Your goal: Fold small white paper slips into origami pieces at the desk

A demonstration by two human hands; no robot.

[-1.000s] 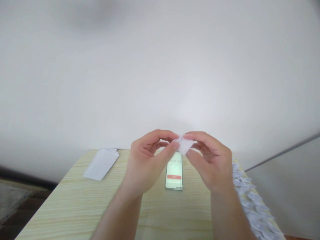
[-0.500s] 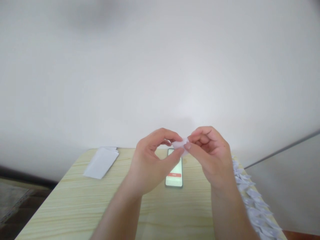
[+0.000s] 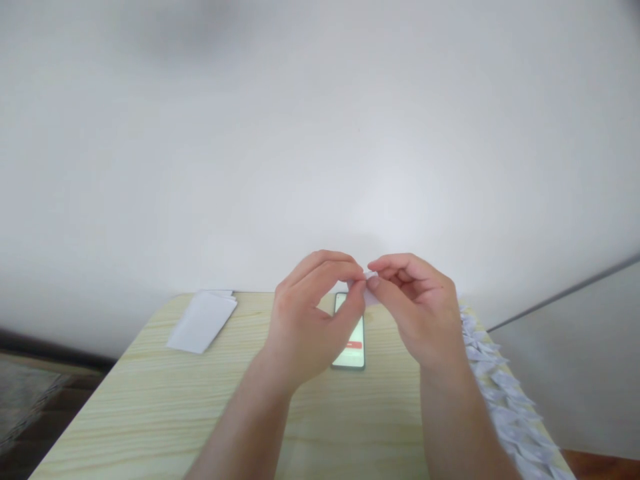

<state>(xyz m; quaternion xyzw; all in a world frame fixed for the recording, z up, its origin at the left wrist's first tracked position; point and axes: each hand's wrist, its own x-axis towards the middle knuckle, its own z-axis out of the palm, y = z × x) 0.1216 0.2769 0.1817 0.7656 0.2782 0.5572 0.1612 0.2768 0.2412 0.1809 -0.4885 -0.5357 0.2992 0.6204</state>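
Between my fingertips, above the table, is a small piece of folded white paper [image 3: 371, 297]. My left hand [image 3: 317, 307] pinches its left side between thumb and forefinger. Thumb and fingers of my right hand [image 3: 415, 300] grip its upper right part. Most of the paper is hidden behind the fingers, so its full shape does not show. Beneath the hands lies a phone [image 3: 350, 360] with a lit screen and a red bar, partly covered by my left hand.
A pale wooden table [image 3: 150, 400] stands against a white wall [image 3: 320, 133]. White paper sheets [image 3: 205, 323] lie in a small stack at the back left. Many folded white paper pieces [image 3: 510, 400] line the right edge, beside my right forearm.
The folded paper has been turned between the fingers and less of it shows. My left fingers have closed nearer its top edge, and my right thumb has moved up onto it.
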